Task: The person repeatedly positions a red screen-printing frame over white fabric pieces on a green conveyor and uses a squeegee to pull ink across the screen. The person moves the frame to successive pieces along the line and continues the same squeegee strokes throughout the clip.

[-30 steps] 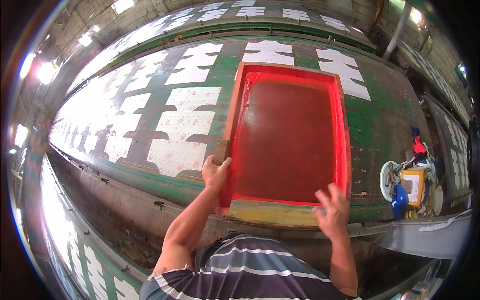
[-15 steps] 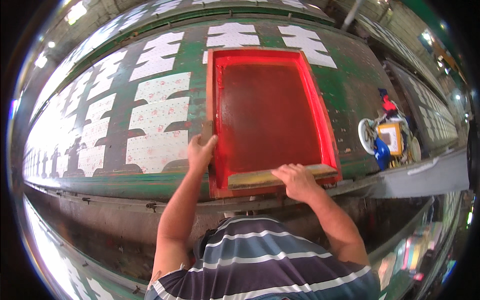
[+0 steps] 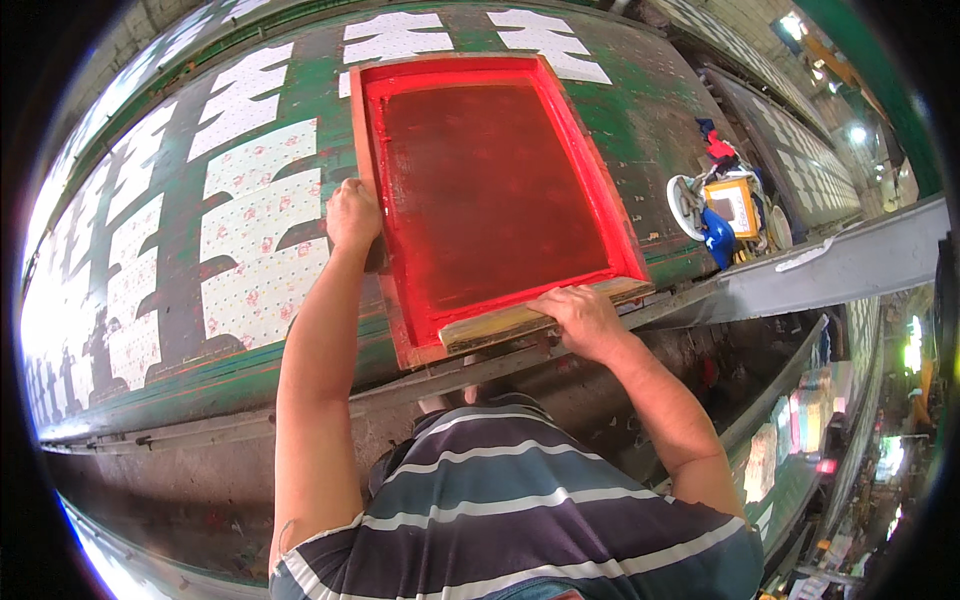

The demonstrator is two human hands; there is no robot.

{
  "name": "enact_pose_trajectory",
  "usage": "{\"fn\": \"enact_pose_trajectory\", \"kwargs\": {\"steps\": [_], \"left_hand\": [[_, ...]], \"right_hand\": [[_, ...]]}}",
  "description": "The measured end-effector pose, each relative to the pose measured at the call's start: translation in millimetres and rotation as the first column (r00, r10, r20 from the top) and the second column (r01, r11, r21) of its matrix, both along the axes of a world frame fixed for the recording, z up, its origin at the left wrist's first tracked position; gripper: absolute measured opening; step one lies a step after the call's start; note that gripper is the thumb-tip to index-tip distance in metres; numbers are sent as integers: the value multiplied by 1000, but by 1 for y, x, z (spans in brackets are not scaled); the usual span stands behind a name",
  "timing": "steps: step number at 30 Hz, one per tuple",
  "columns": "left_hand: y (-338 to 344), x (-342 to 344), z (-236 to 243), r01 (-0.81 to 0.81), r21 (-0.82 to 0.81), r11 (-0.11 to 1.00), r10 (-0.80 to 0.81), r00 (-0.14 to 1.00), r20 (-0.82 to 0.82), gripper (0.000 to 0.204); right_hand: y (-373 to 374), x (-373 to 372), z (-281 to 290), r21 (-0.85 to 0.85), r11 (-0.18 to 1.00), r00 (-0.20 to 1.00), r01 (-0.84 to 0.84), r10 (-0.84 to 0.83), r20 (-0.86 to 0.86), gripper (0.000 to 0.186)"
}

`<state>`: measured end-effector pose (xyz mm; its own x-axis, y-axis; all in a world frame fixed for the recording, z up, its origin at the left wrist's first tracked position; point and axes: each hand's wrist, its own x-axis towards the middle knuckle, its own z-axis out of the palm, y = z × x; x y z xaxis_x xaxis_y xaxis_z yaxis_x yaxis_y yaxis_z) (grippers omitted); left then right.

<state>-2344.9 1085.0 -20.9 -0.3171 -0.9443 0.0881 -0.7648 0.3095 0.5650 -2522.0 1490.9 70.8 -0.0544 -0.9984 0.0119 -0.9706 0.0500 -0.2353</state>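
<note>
A screen-printing frame [image 3: 366, 130], with wooden sides and red ink along its inner edges, lies on the long green table. Its dark red mesh [image 3: 490, 180] fills the middle. My left hand [image 3: 353, 215] is closed on the frame's left side; the part in its grip is mostly hidden. Across the frame's near end rests a squeegee [image 3: 490, 328] with a long wooden handle, stained yellowish. My right hand [image 3: 580, 318] bends its fingers over that handle, right of its middle. Left of the frame lie white cut fabric pieces [image 3: 262, 235] with a small reddish print.
More white fabric pieces [image 3: 395, 38] lie in rows beyond and to the left. At the right, a white-rimmed bucket [image 3: 686, 208] stands beside an orange-and-white box [image 3: 735, 208] and blue cloth [image 3: 718, 240]. A grey metal beam [image 3: 800, 262] borders that corner.
My left hand has gone from loosely spread fingers to a closed grip, farther up the frame's left side. My right hand stays on the squeegee. The whole view has shifted and tilted.
</note>
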Motion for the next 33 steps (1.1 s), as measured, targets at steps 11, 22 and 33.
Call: {"fn": "enact_pose_trajectory", "kwargs": {"steps": [11,22,33], "left_hand": [[9,3,-9,-40,-221,974,48,998,28,42],[16,1,-1,-92,-231,968,111,991,70,37],[20,-3,8,-79,-273,959,111,989,102,37]], "right_hand": [[-78,-40,-39,-268,961,996,-66,48,-76,47],[-301,-174,-56,-239,969,989,-66,32,-146,46],[-483,-272,-41,-113,993,993,-24,10,-118,54]]}}
